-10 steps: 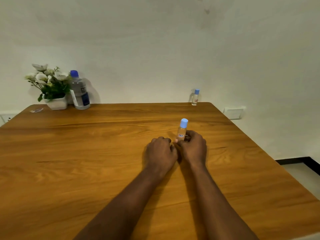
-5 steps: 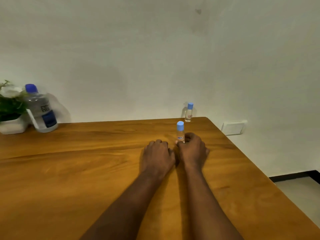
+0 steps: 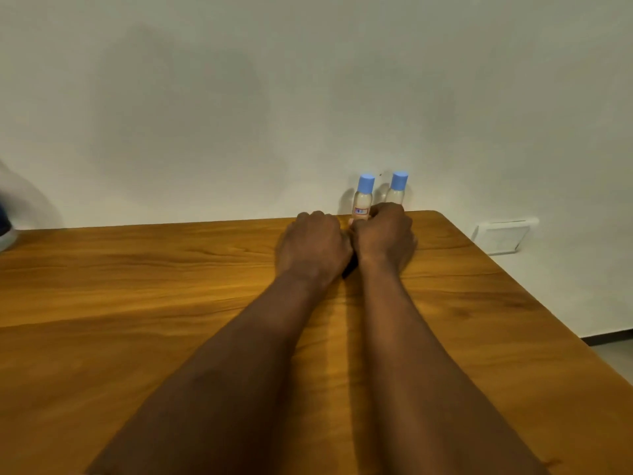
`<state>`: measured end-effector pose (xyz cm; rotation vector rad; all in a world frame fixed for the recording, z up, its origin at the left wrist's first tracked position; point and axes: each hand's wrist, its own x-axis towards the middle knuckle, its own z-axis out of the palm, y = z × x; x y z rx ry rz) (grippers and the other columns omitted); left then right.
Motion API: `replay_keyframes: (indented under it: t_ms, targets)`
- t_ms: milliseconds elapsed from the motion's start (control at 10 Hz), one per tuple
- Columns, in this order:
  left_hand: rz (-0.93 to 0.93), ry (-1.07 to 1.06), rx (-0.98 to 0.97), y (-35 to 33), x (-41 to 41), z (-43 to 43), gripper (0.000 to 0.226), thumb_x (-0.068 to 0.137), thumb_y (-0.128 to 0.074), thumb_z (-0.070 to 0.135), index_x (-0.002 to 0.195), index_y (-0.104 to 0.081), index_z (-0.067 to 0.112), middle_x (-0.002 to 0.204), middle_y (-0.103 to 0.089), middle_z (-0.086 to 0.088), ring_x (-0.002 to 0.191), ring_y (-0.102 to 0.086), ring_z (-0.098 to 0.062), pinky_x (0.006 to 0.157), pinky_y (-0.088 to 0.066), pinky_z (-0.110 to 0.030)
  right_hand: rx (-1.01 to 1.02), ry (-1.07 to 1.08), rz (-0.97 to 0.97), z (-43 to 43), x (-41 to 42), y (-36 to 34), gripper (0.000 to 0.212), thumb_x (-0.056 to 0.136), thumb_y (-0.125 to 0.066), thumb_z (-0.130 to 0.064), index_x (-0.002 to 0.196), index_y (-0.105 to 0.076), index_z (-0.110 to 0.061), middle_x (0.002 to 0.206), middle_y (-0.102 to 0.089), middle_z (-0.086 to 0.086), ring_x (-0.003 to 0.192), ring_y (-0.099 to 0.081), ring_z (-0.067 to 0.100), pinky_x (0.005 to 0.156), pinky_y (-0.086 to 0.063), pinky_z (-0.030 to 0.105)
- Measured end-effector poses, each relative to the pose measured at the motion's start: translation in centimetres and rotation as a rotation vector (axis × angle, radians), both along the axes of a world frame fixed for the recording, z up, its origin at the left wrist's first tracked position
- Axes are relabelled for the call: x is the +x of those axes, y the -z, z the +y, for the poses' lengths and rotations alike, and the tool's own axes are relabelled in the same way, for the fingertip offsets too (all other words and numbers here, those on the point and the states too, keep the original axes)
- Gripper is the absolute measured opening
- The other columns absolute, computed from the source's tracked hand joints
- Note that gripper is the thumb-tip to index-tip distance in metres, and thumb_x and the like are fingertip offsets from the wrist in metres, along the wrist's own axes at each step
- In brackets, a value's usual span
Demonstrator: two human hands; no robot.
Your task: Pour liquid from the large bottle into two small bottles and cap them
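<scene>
R hand [image 3: 383,241] fingers curl round 1 capped small bottle [image 3: 363,200]; L hand [image 3: 313,248] curled, grip unclear. Set it upright beside 2nd bottle [image 3: 397,190], release gently.

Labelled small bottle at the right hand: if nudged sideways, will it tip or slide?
Probably tips: the labelled small bottle is tall, narrow and upright. Likely light, given its size. Once down, its round body may roll. The right hand grips its base, steadying it.
</scene>
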<state>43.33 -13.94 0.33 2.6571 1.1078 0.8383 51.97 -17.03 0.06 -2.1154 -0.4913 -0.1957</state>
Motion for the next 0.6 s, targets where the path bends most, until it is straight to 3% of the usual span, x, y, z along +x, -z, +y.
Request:
replay_keyframes:
  t_ms: [200,400,500,600]
  targets:
    - [0.008,0.008,-0.007,0.0,0.6,0.7,0.028,0.092,-0.044,0.029,0.070,-0.052,0.013,0.078,-0.059,-0.007,0.083,-0.055,-0.024,0.066,-0.044,-0.034,-0.017,0.013,-0.009,0.8,0.5,0.3,0.034,0.080,-0.075,-0.033,0.105,-0.067,-0.013,0.106,-0.069,0.009,0.097,-0.066,0.030,0.086,-0.052,0.041]
    - [0.031,0.002,0.013,0.0,-0.4,0.2,0.030,0.094,-0.044,0.029,0.081,-0.064,0.011,0.084,-0.065,-0.008,0.082,-0.058,-0.022,0.071,-0.051,-0.036,-0.074,0.020,-0.032,0.5,-0.4,-0.1,0.037,0.082,-0.074,-0.035,0.108,-0.065,-0.011,0.107,-0.068,0.010,0.098,-0.065,0.029,0.087,-0.052,0.040]
    - [0.006,0.000,0.013,-0.2,-1.4,-0.5,0.030,0.093,-0.044,0.029,0.083,-0.064,0.010,0.088,-0.065,-0.008,0.085,-0.057,-0.022,0.072,-0.047,-0.034,-0.060,0.009,-0.025,0.1,-0.9,-0.2,0.038,0.081,-0.074,-0.035,0.108,-0.065,-0.010,0.108,-0.068,0.011,0.099,-0.064,0.029,0.087,-0.051,0.039]
    - [0.046,-0.021,-0.014,-0.3,-2.6,-1.4,0.030,0.093,-0.043,0.030,0.093,-0.065,0.009,0.100,-0.063,-0.009,0.097,-0.054,-0.025,0.079,-0.044,-0.036,-0.069,0.024,-0.039,-0.6,-1.7,0.0,0.034,0.080,-0.075,-0.034,0.104,-0.067,-0.011,0.105,-0.070,0.010,0.096,-0.065,0.029,0.086,-0.052,0.040]
